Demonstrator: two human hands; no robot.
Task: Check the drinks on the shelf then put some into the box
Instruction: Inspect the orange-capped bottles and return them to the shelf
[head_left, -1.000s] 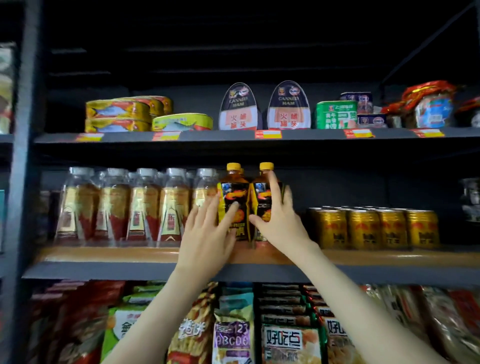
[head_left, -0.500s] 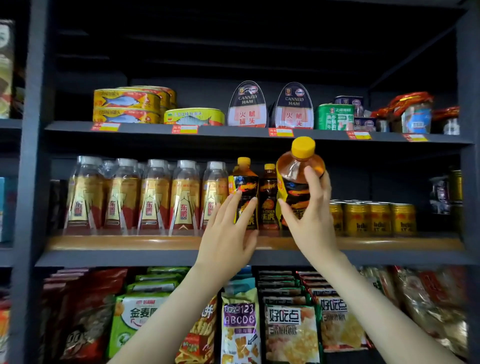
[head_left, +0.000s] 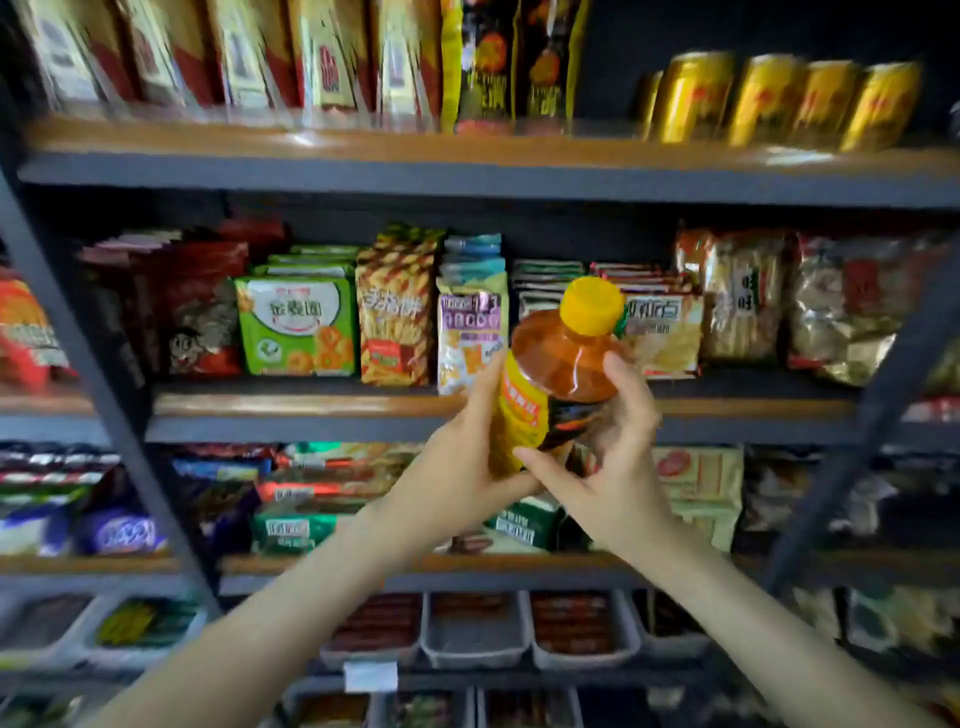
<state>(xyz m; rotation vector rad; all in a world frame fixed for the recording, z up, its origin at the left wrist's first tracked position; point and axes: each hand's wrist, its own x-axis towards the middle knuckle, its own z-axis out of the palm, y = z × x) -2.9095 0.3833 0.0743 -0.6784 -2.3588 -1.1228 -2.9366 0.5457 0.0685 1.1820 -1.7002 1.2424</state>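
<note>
Motion blur was observed throughout, heaviest at the bowed wide-angle edges, while glare was seen on the gold cans.

Both hands hold amber bottle with yellow cap, tilted right, before snack shelves. Left hand cups the label side, right hand grips the other. Gold cans on upper shelf, blurred.

bottle | amber, yellow cap | tilted | held before snack shelf
</note>
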